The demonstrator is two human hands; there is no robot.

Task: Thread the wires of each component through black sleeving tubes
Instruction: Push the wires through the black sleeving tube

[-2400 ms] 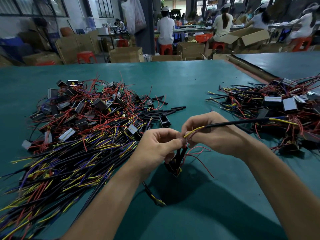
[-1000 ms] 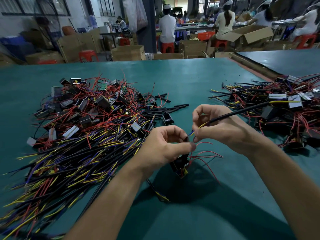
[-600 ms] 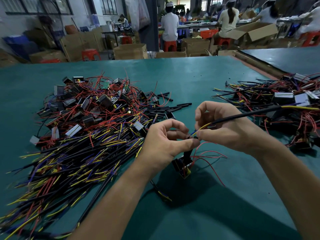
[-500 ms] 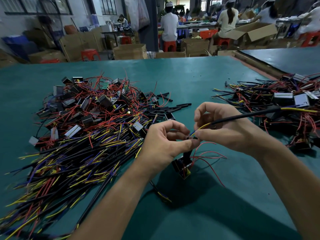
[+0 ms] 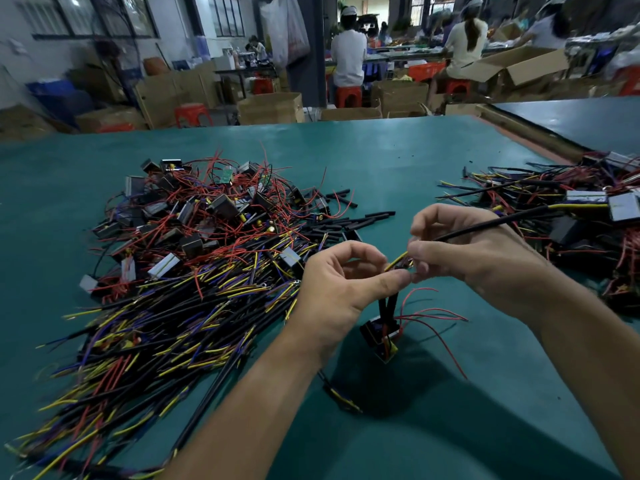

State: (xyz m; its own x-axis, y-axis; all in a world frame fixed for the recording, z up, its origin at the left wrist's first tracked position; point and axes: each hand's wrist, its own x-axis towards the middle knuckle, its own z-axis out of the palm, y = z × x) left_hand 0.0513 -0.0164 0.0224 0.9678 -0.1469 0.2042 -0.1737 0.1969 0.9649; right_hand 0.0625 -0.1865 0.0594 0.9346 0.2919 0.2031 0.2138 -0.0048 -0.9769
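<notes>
**Wire and tube meet at the fingertips, just right of centre**

The right hand [image 5: 478, 258] pinches a black tube [image 5: 485, 226] near its lower end. The tube's long axis slants from that pinch up and right, toward the right pile [image 5: 571, 220]. The left hand [image 5: 339, 289] closes thumb and forefinger on the yellow wire [image 5: 396, 264], which shows briefly between the two pinches, in line with the tube's mouth. Below the hands hangs the component [image 5: 379, 337], over the surface [image 5: 381, 157]. Black-sleeved leads run down to it, and thin red wires [image 5: 429, 311] trail loose to its right.

Wire and tube lie nearly on one slanted line, so the next move probably depends on keeping that line. The left hand would feed up and right while the right hand steadies the tube or draws it down. Both hands sit at the joint, neither nearer than the other.

The left pile [image 5: 194, 254] and the loose tubes [image 5: 360, 220] lie to the upper left of the hands. No brand, label or writing can be read.
</notes>
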